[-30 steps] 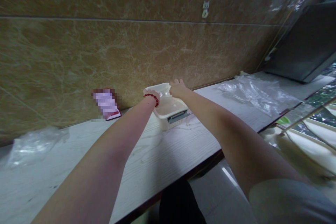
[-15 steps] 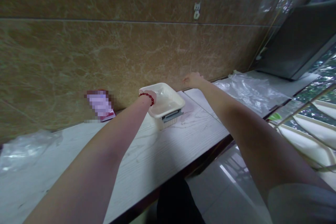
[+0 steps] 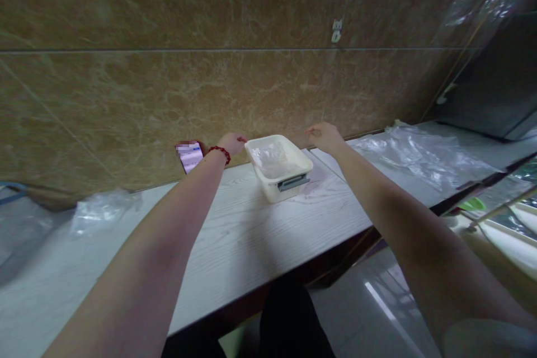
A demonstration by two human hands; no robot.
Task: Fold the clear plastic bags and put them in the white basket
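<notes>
Prob. mid-handling of the box [image 3: 273,192], on the table [image 3: 251,229] btwn L hand [image 3: 232,144], loosely curled by its rim, and R hand [image 3: 328,137], half-closed, apart (can't tell if either grips anything); next move prob. needs a light touch.

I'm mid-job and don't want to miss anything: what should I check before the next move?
1. White container standing on the counter, open side up: ok.
2. Left hand off the container's rim: cannot tell; its fingertips are right at the left edge.
3. Right hand apart from the container: ok, a gap shows.
4. Grey latch fully folded down: cannot tell.
5. Phone apart from the container: ok.
6. Right-side plastic sheeting clear of the container: ok.
</notes>
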